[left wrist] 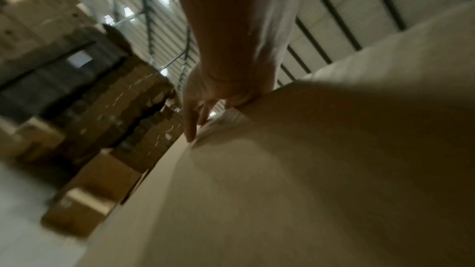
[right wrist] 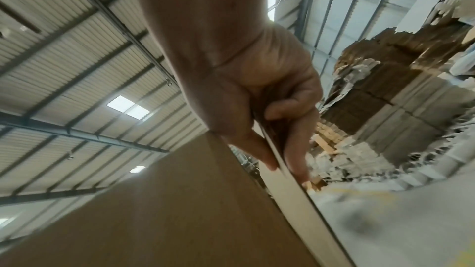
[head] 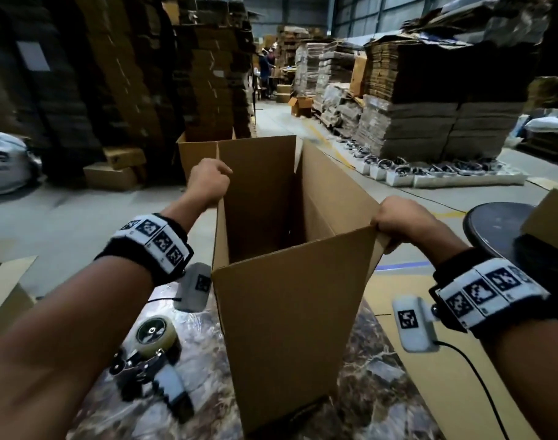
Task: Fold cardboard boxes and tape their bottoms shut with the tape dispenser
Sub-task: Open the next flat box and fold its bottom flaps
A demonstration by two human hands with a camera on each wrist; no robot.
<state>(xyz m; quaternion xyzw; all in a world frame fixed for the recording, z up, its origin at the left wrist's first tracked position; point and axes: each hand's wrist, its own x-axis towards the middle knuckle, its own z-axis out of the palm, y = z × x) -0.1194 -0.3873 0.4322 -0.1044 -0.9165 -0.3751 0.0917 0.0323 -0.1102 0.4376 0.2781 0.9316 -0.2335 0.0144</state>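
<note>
Marble table (head: 373,392) bears tape dispenser (head: 154,360) beside box (head: 281,312), both hands (head: 208,182) (head: 404,220) gripping its rim.

The left hand (left wrist: 218,92) grips the cardboard box's (left wrist: 308,170) top edge, fingers (left wrist: 190,127) pointing down.

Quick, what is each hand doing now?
Left hand: grips the cardboard box at its left edge.
Right hand: pinches the box's right corner.

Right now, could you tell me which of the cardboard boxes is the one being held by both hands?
The tall open box standing on the marbled table: left hand and right hand grip its upper edges. The others sit untouched behind it.
</note>
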